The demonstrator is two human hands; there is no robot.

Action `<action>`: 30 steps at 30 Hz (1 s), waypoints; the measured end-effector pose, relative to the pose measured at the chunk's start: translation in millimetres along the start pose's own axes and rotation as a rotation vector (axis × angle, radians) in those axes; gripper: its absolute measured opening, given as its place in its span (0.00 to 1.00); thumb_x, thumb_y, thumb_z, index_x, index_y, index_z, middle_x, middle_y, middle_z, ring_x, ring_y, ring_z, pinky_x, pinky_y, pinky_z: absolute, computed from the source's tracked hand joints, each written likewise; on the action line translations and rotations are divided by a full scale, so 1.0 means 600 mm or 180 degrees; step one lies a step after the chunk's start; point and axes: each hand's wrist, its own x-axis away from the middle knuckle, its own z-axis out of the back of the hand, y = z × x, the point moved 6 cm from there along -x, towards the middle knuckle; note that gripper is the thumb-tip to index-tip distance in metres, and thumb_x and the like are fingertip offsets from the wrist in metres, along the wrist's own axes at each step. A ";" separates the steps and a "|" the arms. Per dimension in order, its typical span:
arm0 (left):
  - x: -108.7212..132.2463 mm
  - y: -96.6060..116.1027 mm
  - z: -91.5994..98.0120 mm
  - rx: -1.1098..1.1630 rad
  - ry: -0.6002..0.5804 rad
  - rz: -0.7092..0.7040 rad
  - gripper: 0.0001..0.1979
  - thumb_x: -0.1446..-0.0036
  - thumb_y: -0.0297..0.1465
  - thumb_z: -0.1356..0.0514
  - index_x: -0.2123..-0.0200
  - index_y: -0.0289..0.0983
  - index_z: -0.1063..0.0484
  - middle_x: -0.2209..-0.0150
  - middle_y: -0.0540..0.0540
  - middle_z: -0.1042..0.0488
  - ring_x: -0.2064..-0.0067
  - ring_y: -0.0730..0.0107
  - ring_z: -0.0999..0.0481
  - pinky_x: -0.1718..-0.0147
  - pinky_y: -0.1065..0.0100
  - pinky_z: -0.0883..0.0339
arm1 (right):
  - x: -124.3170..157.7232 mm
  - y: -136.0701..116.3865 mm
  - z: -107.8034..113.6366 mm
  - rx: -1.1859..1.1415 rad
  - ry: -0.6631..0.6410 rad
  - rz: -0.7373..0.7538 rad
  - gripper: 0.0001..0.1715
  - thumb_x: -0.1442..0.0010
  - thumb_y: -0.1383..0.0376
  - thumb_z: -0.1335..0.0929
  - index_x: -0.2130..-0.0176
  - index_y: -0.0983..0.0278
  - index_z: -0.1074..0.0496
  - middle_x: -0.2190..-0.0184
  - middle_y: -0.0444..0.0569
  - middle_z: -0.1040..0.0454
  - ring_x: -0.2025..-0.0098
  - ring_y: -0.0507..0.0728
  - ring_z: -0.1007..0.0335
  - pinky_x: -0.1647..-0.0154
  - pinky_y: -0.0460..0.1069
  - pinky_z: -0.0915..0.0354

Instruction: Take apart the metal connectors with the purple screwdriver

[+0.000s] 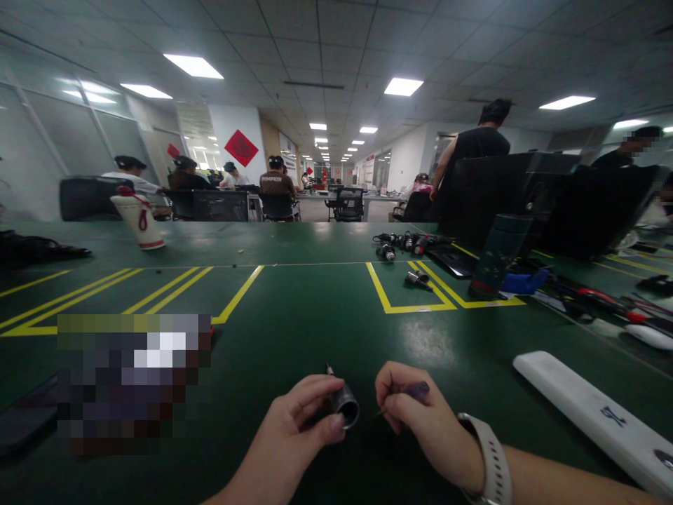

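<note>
My left hand (305,414) is closed around a hollow dark metal cylinder (347,407). Its round open end faces me and to the right, and a thin pointed tip sticks out at the far end. Just to the right, my right hand (407,407) grips a small screwdriver (418,391) with a purple handle; its thin shaft points left and down toward the cylinder, apart from it. A pale watch strap (488,456) circles the right wrist. A similar metal part (417,278) lies farther off inside a yellow taped outline.
On the green table (305,301) a pixelated patch (131,386) covers something at left, beside a dark flat object (31,414). A long white case (589,414) lies right. Beyond stand a dark bottle (499,256) and a white tumbler (141,221); several metal parts (388,251) cluster behind.
</note>
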 end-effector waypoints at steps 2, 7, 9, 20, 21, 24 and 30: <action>0.000 0.000 0.000 0.0002 0.0010 -0.0003 0.16 0.58 0.32 0.33 0.61 0.42 0.23 0.52 0.45 0.29 0.51 0.51 0.29 0.60 0.59 0.27 | 0.001 0.001 0.000 -0.0028 0.0004 0.0025 0.04 0.56 0.69 0.41 0.77 0.64 0.37 0.86 0.39 0.42 0.82 0.49 0.47 0.81 0.45 0.50; -0.002 0.001 0.000 0.0026 0.0020 0.0035 0.16 0.57 0.31 0.34 0.61 0.41 0.24 0.52 0.44 0.28 0.51 0.52 0.28 0.59 0.60 0.28 | -0.002 0.006 0.002 -0.0147 -0.0015 0.0039 0.04 0.55 0.70 0.40 0.77 0.65 0.36 0.86 0.39 0.41 0.82 0.49 0.46 0.80 0.44 0.50; -0.002 0.001 0.002 0.0063 0.0053 0.0075 0.17 0.57 0.32 0.34 0.60 0.41 0.24 0.52 0.44 0.27 0.51 0.52 0.28 0.59 0.60 0.28 | -0.005 0.012 0.004 -0.0303 0.0024 -0.0020 0.05 0.55 0.70 0.40 0.76 0.65 0.36 0.86 0.39 0.41 0.82 0.48 0.46 0.81 0.44 0.51; 0.008 0.027 0.017 -0.0027 0.0597 -0.0143 0.15 0.60 0.30 0.34 0.64 0.40 0.22 0.52 0.45 0.27 0.53 0.58 0.27 0.50 0.64 0.35 | 0.000 -0.004 0.015 -0.1281 0.0219 0.0312 0.04 0.50 0.67 0.38 0.74 0.65 0.35 0.83 0.41 0.38 0.80 0.49 0.44 0.78 0.45 0.48; 0.008 0.028 0.016 -0.0004 0.0600 -0.0167 0.15 0.61 0.29 0.33 0.65 0.40 0.22 0.52 0.45 0.27 0.53 0.58 0.26 0.51 0.63 0.35 | 0.004 -0.009 0.015 -0.1093 0.0200 0.0421 0.04 0.49 0.67 0.38 0.73 0.65 0.35 0.82 0.42 0.37 0.79 0.50 0.43 0.78 0.45 0.47; 0.008 0.030 0.014 0.0054 0.0644 -0.0203 0.15 0.61 0.27 0.34 0.65 0.40 0.22 0.54 0.45 0.27 0.55 0.59 0.25 0.52 0.63 0.34 | 0.019 -0.024 0.012 -0.0142 0.0106 0.0729 0.07 0.45 0.65 0.38 0.73 0.64 0.35 0.80 0.43 0.36 0.77 0.51 0.41 0.76 0.46 0.45; 0.010 0.033 0.016 0.0008 0.0766 -0.0169 0.13 0.62 0.26 0.34 0.67 0.38 0.23 0.56 0.45 0.25 0.57 0.60 0.24 0.54 0.63 0.33 | 0.051 -0.065 -0.013 0.1312 0.0043 0.1780 0.06 0.46 0.71 0.40 0.72 0.64 0.36 0.77 0.44 0.36 0.73 0.51 0.39 0.72 0.47 0.44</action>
